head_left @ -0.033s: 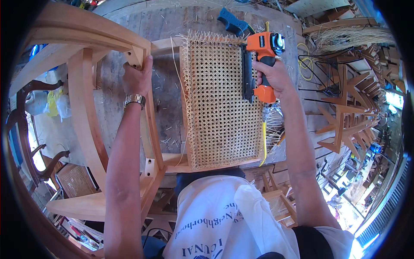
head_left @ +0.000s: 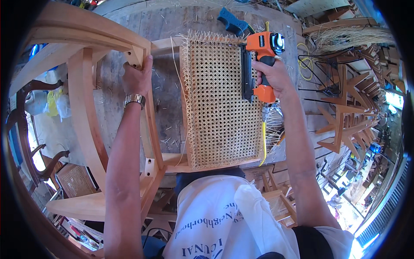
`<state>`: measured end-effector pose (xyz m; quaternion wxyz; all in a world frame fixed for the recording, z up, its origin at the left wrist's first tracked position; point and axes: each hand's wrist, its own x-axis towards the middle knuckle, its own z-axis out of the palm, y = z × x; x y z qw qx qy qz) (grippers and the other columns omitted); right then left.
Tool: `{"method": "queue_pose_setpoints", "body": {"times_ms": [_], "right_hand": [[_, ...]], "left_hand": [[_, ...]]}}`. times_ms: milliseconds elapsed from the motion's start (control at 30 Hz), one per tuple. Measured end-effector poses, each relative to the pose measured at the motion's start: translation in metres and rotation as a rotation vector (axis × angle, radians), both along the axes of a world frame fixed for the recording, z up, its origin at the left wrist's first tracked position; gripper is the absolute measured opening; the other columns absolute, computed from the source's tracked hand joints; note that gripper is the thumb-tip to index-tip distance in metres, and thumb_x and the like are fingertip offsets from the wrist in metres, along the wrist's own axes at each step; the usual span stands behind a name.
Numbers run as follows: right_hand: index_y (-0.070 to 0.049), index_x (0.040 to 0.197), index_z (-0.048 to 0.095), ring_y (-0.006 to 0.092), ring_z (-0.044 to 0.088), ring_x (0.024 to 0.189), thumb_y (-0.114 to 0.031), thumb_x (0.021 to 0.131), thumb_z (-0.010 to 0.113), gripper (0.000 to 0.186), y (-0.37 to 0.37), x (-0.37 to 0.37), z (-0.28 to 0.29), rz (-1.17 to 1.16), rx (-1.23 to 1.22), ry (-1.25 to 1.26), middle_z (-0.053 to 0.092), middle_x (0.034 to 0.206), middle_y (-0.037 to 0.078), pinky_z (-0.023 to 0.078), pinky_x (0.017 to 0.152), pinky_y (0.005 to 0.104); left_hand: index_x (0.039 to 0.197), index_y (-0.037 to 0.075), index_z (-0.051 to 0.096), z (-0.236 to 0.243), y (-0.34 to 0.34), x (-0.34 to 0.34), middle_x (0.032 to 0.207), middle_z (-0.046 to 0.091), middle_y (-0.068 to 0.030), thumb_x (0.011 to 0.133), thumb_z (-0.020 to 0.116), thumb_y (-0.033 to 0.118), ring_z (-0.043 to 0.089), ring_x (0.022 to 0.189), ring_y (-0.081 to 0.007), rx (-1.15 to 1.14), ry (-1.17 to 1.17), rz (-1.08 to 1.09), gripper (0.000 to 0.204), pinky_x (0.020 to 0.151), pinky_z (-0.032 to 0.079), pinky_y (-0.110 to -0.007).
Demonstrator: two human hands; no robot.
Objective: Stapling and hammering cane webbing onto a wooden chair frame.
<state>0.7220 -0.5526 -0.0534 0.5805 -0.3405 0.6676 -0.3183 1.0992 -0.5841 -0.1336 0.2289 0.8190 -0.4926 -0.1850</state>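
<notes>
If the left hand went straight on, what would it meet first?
Probably the pale wooden corner block with dark holes, just beyond the left hand; depth is unclear, so they may touch.

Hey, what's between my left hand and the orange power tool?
In the head view, a strip of worktable, a loose cane strand, then the woven cane panel.
</notes>
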Motion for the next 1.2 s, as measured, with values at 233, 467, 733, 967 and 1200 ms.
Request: {"method": "queue_pose_setpoints", "body": {"times_ms": [233,467,733,967,1200], "right_hand": [[-0.005,0.087,0.061,0.0107,0.058,0.049,-0.015,0.084,0.072,0.015,0.000,0.007,0.001,-0.006,0.028,0.021,0.058,0.066,0.000,0.052,0.048,0.0275],[-0.005,0.088,0.060,0.0107,0.058,0.050,-0.015,0.083,0.074,0.017,-0.001,0.011,-0.001,-0.008,0.019,0.010,0.057,0.066,0.000,0.052,0.048,0.0273],[-0.005,0.085,0.060,0.0114,0.059,0.050,-0.014,0.083,0.072,0.015,0.001,0.017,0.002,0.010,0.008,0.011,0.058,0.066,0.001,0.052,0.047,0.0283],[-0.006,0.090,0.061,0.0112,0.058,0.051,-0.015,0.084,0.074,0.017,0.001,0.017,-0.005,-0.007,0.018,-0.008,0.057,0.067,0.000,0.050,0.049,0.0267],[-0.006,0.088,0.060,0.0124,0.059,0.051,-0.016,0.084,0.073,0.017,-0.001,0.020,-0.003,0.005,0.014,0.003,0.058,0.067,0.001,0.050,0.049,0.0282]], "left_hand": [[0.114,-0.004,0.058,0.006,0.000,-0.002,0.101,0.071,-0.0238,0.079,0.066,0.065,0.068,0.096,-0.0414,0.058,-0.011,0.003,0.078,0.084,0.054,-0.047],[0.116,-0.001,0.058,0.005,0.000,0.001,0.103,0.071,-0.0237,0.079,0.064,0.068,0.068,0.097,-0.0415,0.104,-0.031,0.008,0.079,0.084,0.055,-0.048],[0.118,0.000,0.058,0.007,0.000,0.001,0.103,0.071,-0.0229,0.078,0.062,0.070,0.069,0.096,-0.0408,0.127,-0.047,0.001,0.080,0.083,0.055,-0.048],[0.117,0.000,0.058,0.007,0.000,0.001,0.102,0.071,-0.0221,0.078,0.065,0.068,0.069,0.096,-0.0406,0.100,-0.027,-0.010,0.079,0.082,0.055,-0.048],[0.118,0.000,0.057,0.003,0.000,0.003,0.104,0.071,-0.0222,0.077,0.066,0.066,0.068,0.097,-0.0408,0.107,-0.008,-0.018,0.078,0.084,0.055,-0.049]]}}
